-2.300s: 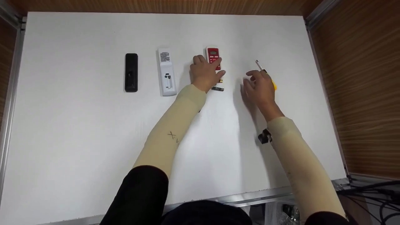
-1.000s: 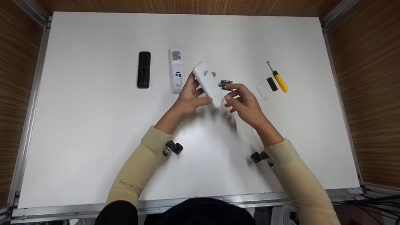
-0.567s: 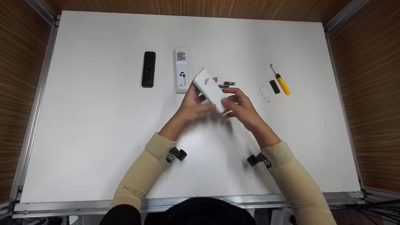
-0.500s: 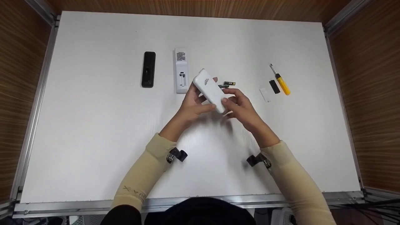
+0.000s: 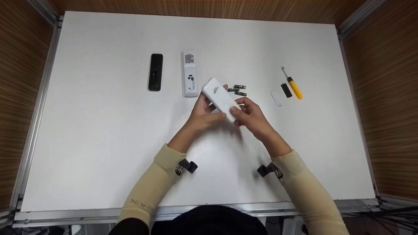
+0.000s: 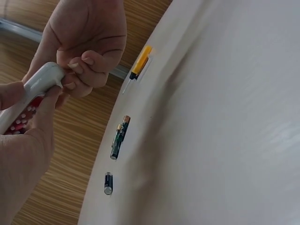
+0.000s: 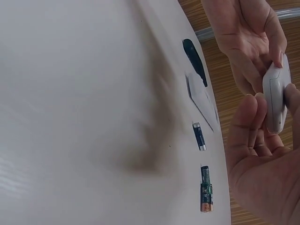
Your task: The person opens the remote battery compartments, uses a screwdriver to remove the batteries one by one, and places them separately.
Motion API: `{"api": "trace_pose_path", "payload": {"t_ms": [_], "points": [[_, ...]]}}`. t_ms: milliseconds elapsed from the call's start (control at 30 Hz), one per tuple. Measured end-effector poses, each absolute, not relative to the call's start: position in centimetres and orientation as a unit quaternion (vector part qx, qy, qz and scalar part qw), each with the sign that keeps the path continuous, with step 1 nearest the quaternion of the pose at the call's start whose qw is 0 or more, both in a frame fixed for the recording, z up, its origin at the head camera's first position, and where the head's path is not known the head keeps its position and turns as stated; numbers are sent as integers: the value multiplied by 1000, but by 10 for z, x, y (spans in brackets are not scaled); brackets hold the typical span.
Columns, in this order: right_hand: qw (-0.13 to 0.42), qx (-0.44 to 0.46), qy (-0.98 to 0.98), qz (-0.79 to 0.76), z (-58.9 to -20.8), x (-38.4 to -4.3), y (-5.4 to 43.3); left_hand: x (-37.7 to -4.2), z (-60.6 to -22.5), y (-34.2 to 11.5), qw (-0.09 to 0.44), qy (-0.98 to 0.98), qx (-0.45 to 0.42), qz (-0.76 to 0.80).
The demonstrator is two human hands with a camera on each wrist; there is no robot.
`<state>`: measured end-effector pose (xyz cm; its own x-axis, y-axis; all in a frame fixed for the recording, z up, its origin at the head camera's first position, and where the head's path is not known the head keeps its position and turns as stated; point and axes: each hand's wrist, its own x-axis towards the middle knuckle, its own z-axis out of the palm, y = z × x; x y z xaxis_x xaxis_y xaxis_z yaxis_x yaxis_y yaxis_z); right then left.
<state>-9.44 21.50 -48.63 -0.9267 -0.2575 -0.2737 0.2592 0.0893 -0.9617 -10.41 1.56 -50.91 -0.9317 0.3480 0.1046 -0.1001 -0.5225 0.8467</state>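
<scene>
A white remote control (image 5: 219, 94) with a red button face (image 6: 29, 111) is held above the table, its plain white back up in the head view. My left hand (image 5: 201, 115) grips it from the left, thumb along the lower edge and fingers underneath. At the near end, my right hand (image 5: 253, 118) pinches it, thumb on the back and fingers below. Just beyond the hands, three loose batteries (image 5: 240, 87) lie on the table. Another white remote (image 5: 190, 74) lies back up with its battery compartment exposed.
A black remote (image 5: 155, 72) lies farther left on the white table (image 5: 98, 130). To the right are a yellow-handled screwdriver (image 5: 295, 88), a small black cover (image 5: 286, 90) and a thin white cover (image 5: 276, 98). Wood-grain panels (image 5: 382, 98) border the table.
My left hand has lifted the red-faced remote off the table and turned it back up. The right hand has left the screwdriver's side and now pinches the remote's near end.
</scene>
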Motion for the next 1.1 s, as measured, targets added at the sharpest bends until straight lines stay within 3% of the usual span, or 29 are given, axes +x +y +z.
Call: {"api": "trace_pose_path", "payload": {"t_ms": [300,1100], "points": [[173,-15,716,-676,-485,-94,210,-105,-507,12,124,471,128,864],[143,-27,708,-691,-490,-90,211,-103,-505,15,166,431,93,882]]}}
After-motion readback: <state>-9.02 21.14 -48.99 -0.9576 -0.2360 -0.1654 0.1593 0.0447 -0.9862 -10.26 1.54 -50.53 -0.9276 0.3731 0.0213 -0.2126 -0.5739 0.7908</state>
